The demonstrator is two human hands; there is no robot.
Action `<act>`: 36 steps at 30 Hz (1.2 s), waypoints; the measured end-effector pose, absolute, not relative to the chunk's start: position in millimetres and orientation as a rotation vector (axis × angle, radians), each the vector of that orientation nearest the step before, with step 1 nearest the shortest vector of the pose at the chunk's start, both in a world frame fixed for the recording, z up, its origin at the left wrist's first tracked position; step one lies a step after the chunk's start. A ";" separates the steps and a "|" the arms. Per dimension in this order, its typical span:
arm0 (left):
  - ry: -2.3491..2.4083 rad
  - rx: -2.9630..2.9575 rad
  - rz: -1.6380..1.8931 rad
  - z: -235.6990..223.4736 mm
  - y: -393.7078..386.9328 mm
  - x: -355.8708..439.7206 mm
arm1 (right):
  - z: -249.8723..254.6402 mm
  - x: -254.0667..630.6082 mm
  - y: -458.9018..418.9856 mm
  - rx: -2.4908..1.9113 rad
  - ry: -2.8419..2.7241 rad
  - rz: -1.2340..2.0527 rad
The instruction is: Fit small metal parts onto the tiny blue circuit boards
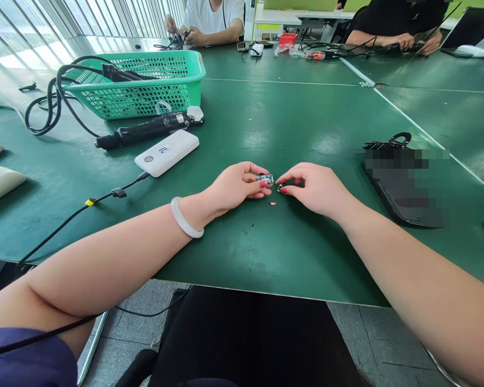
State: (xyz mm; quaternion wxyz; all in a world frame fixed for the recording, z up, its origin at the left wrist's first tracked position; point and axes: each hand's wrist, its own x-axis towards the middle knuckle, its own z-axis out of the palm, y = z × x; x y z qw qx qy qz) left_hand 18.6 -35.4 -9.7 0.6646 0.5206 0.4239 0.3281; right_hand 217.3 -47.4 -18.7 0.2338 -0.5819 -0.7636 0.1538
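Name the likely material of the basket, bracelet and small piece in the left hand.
Basket: probably moulded plastic, slightly shiny, by its uniform green and latticed walls. Bracelet: stone, glass or plastic, smooth, by its even milky white. Small piece: perhaps circuit board, by pale markings on blue; finish too small to judge.

The left hand (233,185) is holding one small board (268,178), the right hand (317,188) one tiny piece (280,188), perhaps two. Beyond and leftward of the left fingers (247,166), one basket (145,102), one black tool (145,131) and one power bank (167,154) are lying; farthest off, two people (215,19) (399,21) are sitting.
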 end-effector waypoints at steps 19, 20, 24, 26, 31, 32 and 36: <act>0.988 1.264 0.708 -9.7 -35.2 17.3 | -9.9 198.6 -62.4 -1.351 -2.159 0.303; 0.980 1.282 0.690 -9.4 -35.4 17.2 | -7.2 199.3 -62.9 -1.326 -2.104 0.311; 0.929 1.352 0.639 -8.4 -35.9 16.3 | -4.1 199.9 -63.7 -1.209 -2.045 0.381; 0.901 1.383 0.621 -7.6 -36.1 15.8 | -6.4 200.1 -62.7 -1.174 -2.051 0.414; 0.856 1.422 0.591 -5.3 -37.3 15.4 | -9.6 202.0 -60.4 -1.144 -2.071 0.469; 0.854 1.419 0.589 -5.1 -37.5 15.4 | -9.4 202.2 -60.5 -1.131 -2.077 0.477; 0.850 1.406 0.574 -4.9 -37.6 15.6 | -8.2 201.6 -61.2 -1.100 -2.099 0.493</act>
